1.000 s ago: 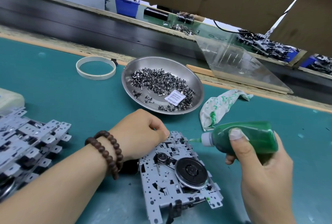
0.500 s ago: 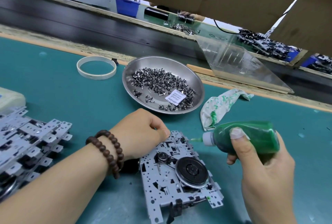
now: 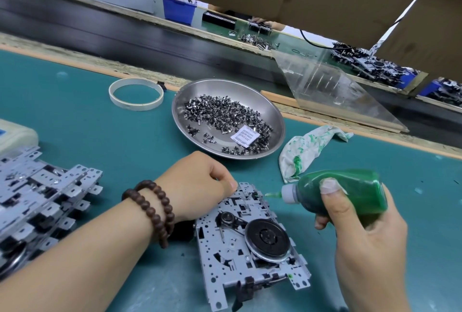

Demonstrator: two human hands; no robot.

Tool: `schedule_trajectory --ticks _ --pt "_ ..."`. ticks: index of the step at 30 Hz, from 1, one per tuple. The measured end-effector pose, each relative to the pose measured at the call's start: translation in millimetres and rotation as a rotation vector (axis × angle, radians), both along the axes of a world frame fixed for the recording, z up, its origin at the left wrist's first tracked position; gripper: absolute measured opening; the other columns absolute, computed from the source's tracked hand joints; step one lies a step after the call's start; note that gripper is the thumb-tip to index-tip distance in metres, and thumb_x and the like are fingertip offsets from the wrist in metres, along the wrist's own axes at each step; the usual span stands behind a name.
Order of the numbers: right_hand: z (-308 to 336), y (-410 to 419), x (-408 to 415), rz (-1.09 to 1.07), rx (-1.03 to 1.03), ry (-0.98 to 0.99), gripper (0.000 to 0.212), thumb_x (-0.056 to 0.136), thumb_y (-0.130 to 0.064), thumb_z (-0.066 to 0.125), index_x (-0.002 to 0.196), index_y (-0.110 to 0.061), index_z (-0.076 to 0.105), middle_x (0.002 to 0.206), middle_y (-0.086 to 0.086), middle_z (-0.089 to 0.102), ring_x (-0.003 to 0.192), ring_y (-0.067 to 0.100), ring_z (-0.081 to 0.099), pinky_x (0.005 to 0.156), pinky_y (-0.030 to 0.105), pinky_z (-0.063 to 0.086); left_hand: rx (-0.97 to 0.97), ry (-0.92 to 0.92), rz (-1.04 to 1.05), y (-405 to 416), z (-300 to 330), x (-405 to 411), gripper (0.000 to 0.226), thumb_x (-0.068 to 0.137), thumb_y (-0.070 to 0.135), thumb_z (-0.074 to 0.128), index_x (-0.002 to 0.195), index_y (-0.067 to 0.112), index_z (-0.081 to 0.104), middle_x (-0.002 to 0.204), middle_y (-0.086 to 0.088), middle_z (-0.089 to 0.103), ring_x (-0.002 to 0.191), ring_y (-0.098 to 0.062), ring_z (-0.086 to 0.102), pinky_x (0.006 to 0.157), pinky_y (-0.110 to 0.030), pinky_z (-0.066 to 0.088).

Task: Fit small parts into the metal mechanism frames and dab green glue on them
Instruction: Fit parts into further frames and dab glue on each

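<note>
The metal frame [image 3: 250, 239] lies on the bench at lower centre, its long axis running toward the bottom edge. The left hand [image 3: 197, 186] pinches its upper corner; the right hand [image 3: 360, 221] grips the green glue bottle [image 3: 350, 189], whose nozzle points leftward, nearly touching that corner.

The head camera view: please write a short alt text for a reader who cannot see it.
A right hand tips a green glue bottle toward the far edge of a metal frame, which the left hand steadies on a teal table. Behind is a steel dish of small parts.
</note>
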State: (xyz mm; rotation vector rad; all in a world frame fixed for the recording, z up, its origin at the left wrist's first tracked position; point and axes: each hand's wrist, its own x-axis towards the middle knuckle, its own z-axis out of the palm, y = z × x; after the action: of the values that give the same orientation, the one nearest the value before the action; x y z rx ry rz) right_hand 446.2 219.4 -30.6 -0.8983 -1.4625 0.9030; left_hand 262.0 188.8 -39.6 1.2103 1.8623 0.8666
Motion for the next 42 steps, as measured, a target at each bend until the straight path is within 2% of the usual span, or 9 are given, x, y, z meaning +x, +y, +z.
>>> schedule_trajectory --ticks 7,11,15,19,28,42 --pt "-0.9 0.6 0.1 -0.011 0.002 0.007 0.017 0.07 -0.026 0.063 0.078 -0.012 0.057 0.059 -0.006 0.063 0.041 0.006 0.049 0.045 0.013 0.043 -0.001 0.01 -0.006 -0.2 0.7 0.4 0.021 0.085 0.029 0.062 0.067 0.022 0.07 0.076 0.005 0.072 0.073 -0.009 0.063 0.078 -0.022 0.05" --pt "-0.9 0.7 0.8 -0.013 0.005 0.005 0.018 0.07 -0.026 0.064 0.078 -0.012 0.057 0.059 -0.005 0.063 0.041 0.006 0.049 0.045 0.012 0.043 0.0 0.0 -0.005 -0.6 0.4 0.2 0.02 0.085 0.029 0.062 0.07 0.021 0.071 0.077 0.005 0.072 0.08 -0.012 0.066 0.081 -0.025 0.051" --pt "-1.0 1.2 1.6 -0.014 0.006 0.013 0.022 0.072 -0.026 0.073 0.079 -0.012 0.057 0.06 -0.003 0.064 0.041 0.006 0.049 0.045 0.013 0.043 -0.001 -0.005 -0.007 0.1 1.2 0.5 0.019 0.085 0.028 0.062 0.071 0.02 0.072 0.078 0.004 0.072 0.08 -0.013 0.066 0.082 -0.027 0.052" --pt "-1.8 2.0 2.2 -0.015 0.0 0.019 0.018 0.071 -0.026 0.064 0.08 -0.012 0.057 0.061 -0.004 0.064 0.041 0.005 0.049 0.045 0.013 0.043 0.003 -0.006 -0.008 0.2 1.1 0.5 0.02 0.085 0.029 0.061 0.072 0.02 0.072 0.077 0.006 0.072 0.08 -0.012 0.066 0.082 -0.027 0.052" --pt "-3.9 2.0 1.7 -0.009 0.001 -0.004 0.017 0.071 -0.028 0.064 0.08 -0.015 0.059 0.063 -0.006 0.065 0.042 0.006 0.05 0.045 0.012 0.044 0.016 -0.001 -0.006 0.1 0.1 0.3 0.02 0.085 0.027 0.061 0.069 0.019 0.071 0.073 0.008 0.071 0.066 -0.006 0.06 0.076 -0.021 0.049" --pt "-4.6 3.1 3.2 0.0 -0.02 0.009 0.018 0.071 -0.028 0.065 0.08 -0.014 0.059 0.066 -0.001 0.066 0.042 0.007 0.05 0.044 0.014 0.044 0.018 0.023 -0.008 0.5 0.6 0.3 0.02 0.086 0.028 0.061 0.071 0.019 0.072 0.076 0.006 0.072 0.072 -0.007 0.062 0.074 -0.019 0.048"
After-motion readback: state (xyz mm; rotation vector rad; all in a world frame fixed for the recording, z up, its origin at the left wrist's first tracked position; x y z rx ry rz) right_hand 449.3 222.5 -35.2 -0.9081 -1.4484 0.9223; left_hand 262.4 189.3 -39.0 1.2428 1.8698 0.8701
